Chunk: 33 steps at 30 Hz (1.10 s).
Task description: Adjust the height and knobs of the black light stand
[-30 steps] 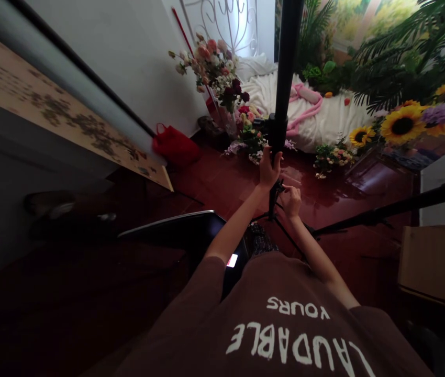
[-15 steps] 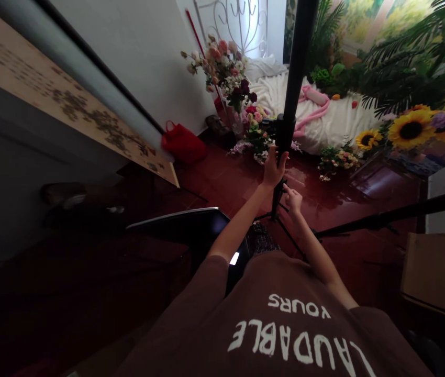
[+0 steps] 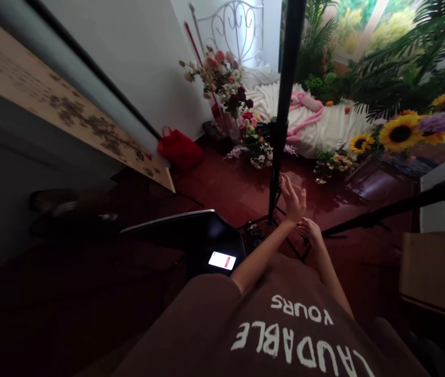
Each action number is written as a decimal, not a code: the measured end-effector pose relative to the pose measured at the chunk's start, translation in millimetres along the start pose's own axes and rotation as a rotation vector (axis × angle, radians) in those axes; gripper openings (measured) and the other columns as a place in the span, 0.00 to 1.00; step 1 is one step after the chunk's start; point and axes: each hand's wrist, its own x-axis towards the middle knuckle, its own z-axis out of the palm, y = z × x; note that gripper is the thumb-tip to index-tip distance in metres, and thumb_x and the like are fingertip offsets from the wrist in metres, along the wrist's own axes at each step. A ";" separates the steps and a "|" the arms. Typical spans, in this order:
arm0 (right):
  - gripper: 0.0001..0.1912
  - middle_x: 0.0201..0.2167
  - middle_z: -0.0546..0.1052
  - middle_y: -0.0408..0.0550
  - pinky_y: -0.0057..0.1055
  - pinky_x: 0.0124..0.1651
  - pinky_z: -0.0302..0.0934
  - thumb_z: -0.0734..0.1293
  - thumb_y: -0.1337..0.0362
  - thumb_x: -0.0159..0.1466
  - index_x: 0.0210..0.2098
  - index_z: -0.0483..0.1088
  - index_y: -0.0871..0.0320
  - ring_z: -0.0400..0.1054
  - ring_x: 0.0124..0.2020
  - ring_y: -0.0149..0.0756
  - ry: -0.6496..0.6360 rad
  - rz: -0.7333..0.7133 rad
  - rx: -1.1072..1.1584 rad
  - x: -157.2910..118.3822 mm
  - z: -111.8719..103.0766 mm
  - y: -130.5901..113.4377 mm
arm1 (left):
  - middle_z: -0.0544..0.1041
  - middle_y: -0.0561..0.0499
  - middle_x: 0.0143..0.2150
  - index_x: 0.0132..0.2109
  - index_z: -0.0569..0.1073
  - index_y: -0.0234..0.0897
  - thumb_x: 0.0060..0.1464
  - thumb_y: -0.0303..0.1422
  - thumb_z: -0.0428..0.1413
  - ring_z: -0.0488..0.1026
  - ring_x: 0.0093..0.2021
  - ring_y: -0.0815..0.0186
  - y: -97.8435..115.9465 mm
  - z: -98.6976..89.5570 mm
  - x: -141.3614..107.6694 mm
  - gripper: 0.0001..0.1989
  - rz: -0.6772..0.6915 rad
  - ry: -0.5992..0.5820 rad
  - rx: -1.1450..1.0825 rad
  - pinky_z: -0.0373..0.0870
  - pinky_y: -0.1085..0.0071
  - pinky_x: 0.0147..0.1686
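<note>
A black tripod stand [image 3: 279, 133] rises in front of me, its upper pole running out of the top of the view. My left hand [image 3: 293, 203] is just right of its lower pole, fingers extended and apart, with nothing held. Below and to the right, close to the left wrist, is my right hand [image 3: 311, 230]. Its fingers are bent together; whatever they may hold is too small and dark to make out. Behind both hands the tripod's legs spread over the red tiled floor [image 3: 230, 201].
A phone [image 3: 222, 261] with a lit screen lies on a dark surface at left. Another black pole [image 3: 387, 212] slants in from the right above a cardboard box [image 3: 436, 272]. Flowers [image 3: 222, 78], sunflowers [image 3: 401, 131] and a red bag [image 3: 179, 148] stand beyond.
My left hand has let go of the tripod pole and moved down and right. My right hand has come down and right, away from the pole. More of the phone shows.
</note>
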 end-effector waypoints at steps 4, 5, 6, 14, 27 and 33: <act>0.10 0.25 0.81 0.42 0.23 0.27 0.68 0.72 0.59 0.54 0.34 0.75 0.56 0.75 0.23 0.30 0.227 -0.044 0.103 -19.7 -51.2 0.1 | 0.41 0.36 0.77 0.74 0.44 0.42 0.66 0.49 0.46 0.40 0.77 0.49 -0.5 33.6 -35.9 0.37 0.069 -0.262 -0.046 0.44 0.44 0.72; 0.10 0.25 0.81 0.42 0.23 0.27 0.67 0.72 0.59 0.54 0.33 0.75 0.56 0.75 0.23 0.29 0.276 -0.072 0.140 -25.3 -63.0 -3.4 | 0.43 0.36 0.76 0.74 0.46 0.43 0.66 0.50 0.46 0.42 0.77 0.50 1.6 41.9 -41.9 0.36 0.092 -0.331 -0.062 0.44 0.44 0.72; 0.10 0.24 0.81 0.41 0.22 0.27 0.67 0.72 0.59 0.53 0.33 0.74 0.56 0.74 0.23 0.28 0.322 -0.103 0.179 -31.0 -74.7 -7.8 | 0.46 0.36 0.76 0.73 0.47 0.43 0.66 0.50 0.45 0.44 0.77 0.51 4.5 50.3 -46.9 0.35 0.120 -0.398 -0.082 0.45 0.43 0.72; 0.16 0.23 0.79 0.40 0.22 0.24 0.64 0.70 0.49 0.58 0.31 0.71 0.56 0.71 0.19 0.27 0.635 -0.475 0.253 -79.0 -152.9 -68.0 | 0.65 0.36 0.67 0.69 0.57 0.39 0.66 0.50 0.46 0.62 0.69 0.55 45.5 128.4 -73.1 0.31 0.364 -0.748 -0.377 0.59 0.53 0.68; 0.25 0.25 0.79 0.47 0.23 0.19 0.56 0.73 0.41 0.56 0.32 0.77 0.59 0.62 0.17 0.24 0.289 -0.287 -0.063 -79.3 -177.8 -138.9 | 0.77 0.49 0.38 0.53 0.68 0.39 0.65 0.43 0.51 0.74 0.35 0.66 54.9 176.2 -74.4 0.16 0.241 -0.715 -0.372 0.68 0.71 0.37; 0.27 0.30 0.78 0.44 0.24 0.28 0.61 0.78 0.43 0.46 0.33 0.75 0.57 0.65 0.26 0.26 0.212 -0.499 -0.200 -84.2 -189.4 -141.9 | 0.76 0.51 0.35 0.52 0.69 0.39 0.65 0.42 0.51 0.72 0.32 0.69 56.2 178.5 -77.9 0.15 0.240 -0.665 -0.398 0.67 0.73 0.35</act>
